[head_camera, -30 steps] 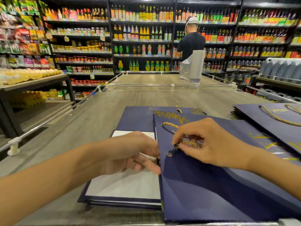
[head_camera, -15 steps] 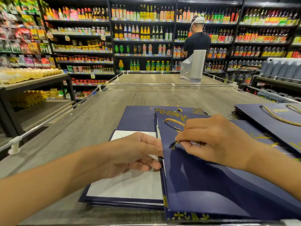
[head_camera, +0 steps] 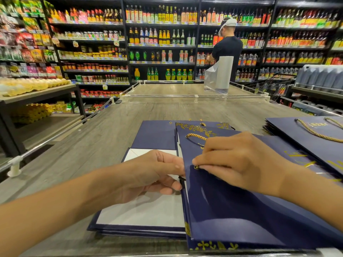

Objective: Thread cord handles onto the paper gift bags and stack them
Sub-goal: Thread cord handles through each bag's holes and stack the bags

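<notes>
A navy paper gift bag (head_camera: pixel 232 210) with gold print lies flat in front of me, its left edge lifted. A gold cord handle (head_camera: pixel 195 135) loops over its upper part. My right hand (head_camera: pixel 239 160) presses on the bag and pinches the cord at a metal eyelet (head_camera: pixel 196 166) near the bag's edge. My left hand (head_camera: pixel 148 175) reaches under that lifted edge with curled fingers, pinching the dark cord tip behind the panel. Beneath lies a pile of flat navy bags (head_camera: pixel 154 135) with a white panel showing.
A stack of finished bags (head_camera: pixel 315 141) with gold cord handles sits at the right. The wooden display table (head_camera: pixel 92 145) stretches ahead to a clear divider rail (head_camera: pixel 194 96). A roll of plastic bags (head_camera: pixel 220 75) stands beyond it. A person (head_camera: pixel 227 47) faces the bottle shelves.
My right hand slid down the cord toward the eyelet and now covers it. My left hand moved closer under the bag's lifted edge. The bag shifted slightly toward me.
</notes>
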Action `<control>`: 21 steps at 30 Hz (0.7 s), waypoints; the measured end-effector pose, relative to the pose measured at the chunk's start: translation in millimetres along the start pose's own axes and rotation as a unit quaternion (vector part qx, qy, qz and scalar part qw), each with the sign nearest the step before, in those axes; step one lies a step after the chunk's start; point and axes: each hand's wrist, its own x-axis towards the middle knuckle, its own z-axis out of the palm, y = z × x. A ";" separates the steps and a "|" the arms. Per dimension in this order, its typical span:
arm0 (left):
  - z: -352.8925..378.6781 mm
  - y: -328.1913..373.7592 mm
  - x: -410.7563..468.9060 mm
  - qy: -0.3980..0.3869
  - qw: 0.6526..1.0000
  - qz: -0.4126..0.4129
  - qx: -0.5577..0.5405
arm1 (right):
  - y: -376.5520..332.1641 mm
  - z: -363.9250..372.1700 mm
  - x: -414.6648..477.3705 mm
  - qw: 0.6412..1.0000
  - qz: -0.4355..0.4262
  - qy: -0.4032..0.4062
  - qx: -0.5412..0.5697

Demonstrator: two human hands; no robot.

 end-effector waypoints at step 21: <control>5.4 -12.3 13.0 0.007 0.984 0.179 0.008 | 13.9 7.6 -3.8 0.940 0.218 -0.100 0.244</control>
